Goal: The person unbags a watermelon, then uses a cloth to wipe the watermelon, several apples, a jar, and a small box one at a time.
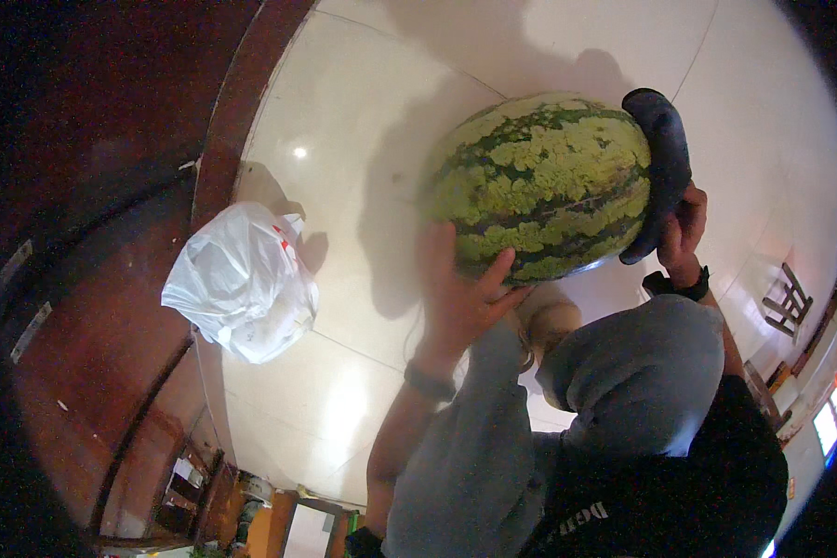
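A large striped green watermelon is in front of me, above the pale floor. My left hand grips its near left side, with the thumb against the rind and the fingers reaching round the end, partly blurred. Along the melon's right end curves a long, smooth, black thing with rounded ends; its kind does not show clearly. My right hand is closed on the lower part of this black thing, its fingers bent. Some of the right fingers are hidden behind it.
To the left, a bulging white plastic bag rests by dark red-brown wooden furniture. My bent knees in grey trousers are close below the melon. A small dark stool is off to the right on the tiled floor.
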Available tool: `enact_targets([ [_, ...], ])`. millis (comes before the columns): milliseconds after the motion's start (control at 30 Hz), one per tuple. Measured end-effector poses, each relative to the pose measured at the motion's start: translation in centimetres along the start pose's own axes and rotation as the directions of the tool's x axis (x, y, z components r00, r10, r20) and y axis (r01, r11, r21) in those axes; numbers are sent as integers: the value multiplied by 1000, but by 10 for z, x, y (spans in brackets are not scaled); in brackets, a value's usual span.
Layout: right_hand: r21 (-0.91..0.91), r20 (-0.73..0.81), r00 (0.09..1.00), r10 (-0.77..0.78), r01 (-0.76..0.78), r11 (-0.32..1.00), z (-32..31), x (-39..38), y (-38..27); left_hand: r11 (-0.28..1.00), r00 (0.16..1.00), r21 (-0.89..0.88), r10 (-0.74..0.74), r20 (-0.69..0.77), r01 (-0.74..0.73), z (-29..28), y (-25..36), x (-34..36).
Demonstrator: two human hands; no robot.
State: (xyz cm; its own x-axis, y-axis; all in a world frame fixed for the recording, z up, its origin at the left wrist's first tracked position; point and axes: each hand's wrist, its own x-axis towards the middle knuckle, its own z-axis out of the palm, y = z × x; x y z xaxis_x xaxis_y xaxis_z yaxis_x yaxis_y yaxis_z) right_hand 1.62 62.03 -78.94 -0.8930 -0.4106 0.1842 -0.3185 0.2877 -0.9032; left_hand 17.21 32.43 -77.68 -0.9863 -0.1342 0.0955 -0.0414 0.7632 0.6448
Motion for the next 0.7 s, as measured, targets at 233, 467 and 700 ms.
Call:
enact_targets([
  [233,-70,-45,999,-2,-1,998,-4,-11,1,997,999,55,52,-10,-51,2,-3,-9],
  [467,-50,-85,996,3,-7,999,-4,-8,0,997,997,39,69,-22,-68,1,0,-6],
  [700,-77,-67,998,-14,9,997,-4,-4,-8,997,997,28,78,-24,-77,0,0,-6],
])
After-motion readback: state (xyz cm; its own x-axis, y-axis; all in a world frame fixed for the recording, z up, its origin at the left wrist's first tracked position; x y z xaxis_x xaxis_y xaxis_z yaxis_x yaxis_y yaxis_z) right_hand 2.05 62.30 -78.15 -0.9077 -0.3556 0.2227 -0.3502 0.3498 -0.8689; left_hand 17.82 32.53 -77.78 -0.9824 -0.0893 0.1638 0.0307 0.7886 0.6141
